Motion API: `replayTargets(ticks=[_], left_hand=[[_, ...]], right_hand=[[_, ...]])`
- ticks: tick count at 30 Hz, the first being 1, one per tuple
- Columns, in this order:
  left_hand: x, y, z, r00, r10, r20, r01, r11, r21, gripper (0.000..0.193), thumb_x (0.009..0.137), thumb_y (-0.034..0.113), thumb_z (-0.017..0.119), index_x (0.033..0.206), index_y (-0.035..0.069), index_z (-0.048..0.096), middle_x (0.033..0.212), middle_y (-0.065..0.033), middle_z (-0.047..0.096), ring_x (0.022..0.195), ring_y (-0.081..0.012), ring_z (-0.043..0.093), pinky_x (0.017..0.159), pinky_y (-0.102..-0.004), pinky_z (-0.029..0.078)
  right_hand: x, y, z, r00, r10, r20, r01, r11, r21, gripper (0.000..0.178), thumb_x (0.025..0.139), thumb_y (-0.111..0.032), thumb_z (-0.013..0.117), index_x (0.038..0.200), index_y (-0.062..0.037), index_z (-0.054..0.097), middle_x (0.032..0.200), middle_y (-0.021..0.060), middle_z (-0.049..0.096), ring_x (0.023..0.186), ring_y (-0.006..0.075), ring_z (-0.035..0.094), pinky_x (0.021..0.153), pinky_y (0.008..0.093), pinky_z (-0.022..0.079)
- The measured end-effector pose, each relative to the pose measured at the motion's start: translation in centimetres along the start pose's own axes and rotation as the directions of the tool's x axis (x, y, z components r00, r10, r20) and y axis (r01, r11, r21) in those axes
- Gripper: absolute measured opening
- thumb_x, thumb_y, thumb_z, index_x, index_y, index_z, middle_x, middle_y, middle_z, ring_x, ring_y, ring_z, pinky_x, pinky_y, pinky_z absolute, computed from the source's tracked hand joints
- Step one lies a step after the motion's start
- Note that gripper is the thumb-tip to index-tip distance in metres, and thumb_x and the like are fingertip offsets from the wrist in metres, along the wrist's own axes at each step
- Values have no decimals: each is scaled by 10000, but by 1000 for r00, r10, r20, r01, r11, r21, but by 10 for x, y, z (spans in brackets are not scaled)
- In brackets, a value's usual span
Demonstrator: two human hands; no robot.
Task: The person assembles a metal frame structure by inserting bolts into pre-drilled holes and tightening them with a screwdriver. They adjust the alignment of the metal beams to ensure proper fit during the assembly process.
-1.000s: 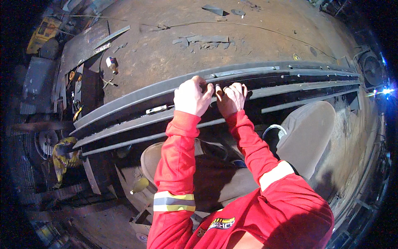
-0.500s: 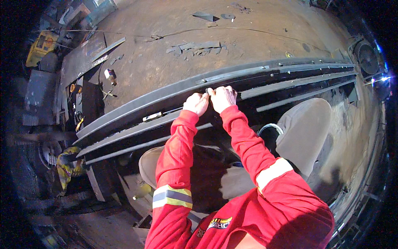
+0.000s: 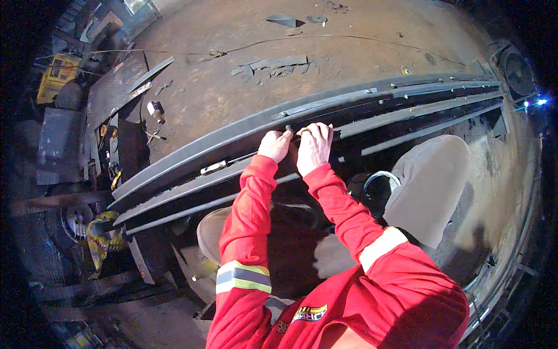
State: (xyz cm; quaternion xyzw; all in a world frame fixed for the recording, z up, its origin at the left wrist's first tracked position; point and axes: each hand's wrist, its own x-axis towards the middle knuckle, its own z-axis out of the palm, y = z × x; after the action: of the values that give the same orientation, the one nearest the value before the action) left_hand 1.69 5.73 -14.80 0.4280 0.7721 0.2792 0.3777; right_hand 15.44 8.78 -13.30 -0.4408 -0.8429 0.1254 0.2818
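Observation:
Over the middle of a long dark metal beam (image 3: pixel 192 152), my two hands are close together. My left hand (image 3: pixel 275 145) is closed, pinching a small dark round piece (image 3: pixel 289 128) whose exact kind is too small to tell. Just to its right, my right hand (image 3: pixel 315 144) curls its fingers downward, and whatever sits between them is hidden. A tool with a pale handle and a thin shaft, like a screwdriver (image 3: pixel 213 167), lies along the beam left of my hands. Several small bolts (image 3: pixel 381 102) stand along the beam's right part.
On the brown metal surface beyond lie grey flakes (image 3: pixel 273 64), a cable (image 3: pixel 325 36) and a small white-and-dark bottle (image 3: pixel 156 110). A yellow machine (image 3: pixel 59 75) stands far left. A round dark drum-like part (image 3: pixel 517 71) and bright blue-white light (image 3: pixel 542 102) are at the right.
My right hand has turned and drawn slightly back toward me, its fingers more bent. The left hand stays nearly in place, and the dark piece at its fingertips shows more clearly.

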Motion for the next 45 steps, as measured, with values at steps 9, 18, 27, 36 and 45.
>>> replayTargets(ticks=[9, 18, 27, 36, 45], left_hand=[[-7, 29, -4, 975, -207, -81, 216, 969, 120, 539, 811, 496, 493, 890, 9, 709, 940, -269, 658, 951, -394, 639, 868, -428, 481], [-16, 38, 0, 969, -141, -205, 190, 951, 244, 514, 803, 484, 527, 779, 1, 701, 798, -263, 649, 815, -403, 653, 762, -440, 510], [-8, 32, 3, 954, -119, -276, 181, 961, 209, 556, 743, 523, 608, 719, -27, 685, 771, -270, 647, 804, -391, 664, 756, -449, 510], [-3, 22, 7, 938, 64, -341, 3, 982, 191, 520, 809, 433, 614, 613, -48, 630, 557, -221, 582, 511, -291, 600, 584, -430, 470], [-8, 28, 1, 950, -41, -309, 105, 975, 193, 520, 803, 449, 602, 775, -66, 665, 736, -249, 650, 705, -336, 654, 696, -412, 486]], right_hand=[[-7, 13, 30, 989, -69, -131, 41, 978, -203, 131, 782, -172, 577, 777, -68, 658, 948, 43, 567, 1130, 253, 462, 1105, 575, 216], [-6, -6, 25, 995, 12, -95, -16, 999, -45, 179, 748, -193, 556, 685, -47, 637, 930, 109, 577, 1140, 279, 468, 1113, 576, 170], [-4, -1, 19, 989, 52, -140, -74, 984, -162, 235, 791, -152, 492, 902, -15, 649, 974, 150, 556, 1083, 321, 473, 1108, 516, 248], [-7, 0, 32, 973, 3, -232, -20, 997, -73, 152, 778, -168, 568, 694, -58, 633, 939, 64, 550, 1143, 277, 447, 1069, 674, 208], [-11, -9, 27, 998, 53, 18, -51, 991, -127, 226, 741, -243, 589, 784, -38, 675, 1020, 109, 567, 1230, 285, 402, 1095, 648, 115]])
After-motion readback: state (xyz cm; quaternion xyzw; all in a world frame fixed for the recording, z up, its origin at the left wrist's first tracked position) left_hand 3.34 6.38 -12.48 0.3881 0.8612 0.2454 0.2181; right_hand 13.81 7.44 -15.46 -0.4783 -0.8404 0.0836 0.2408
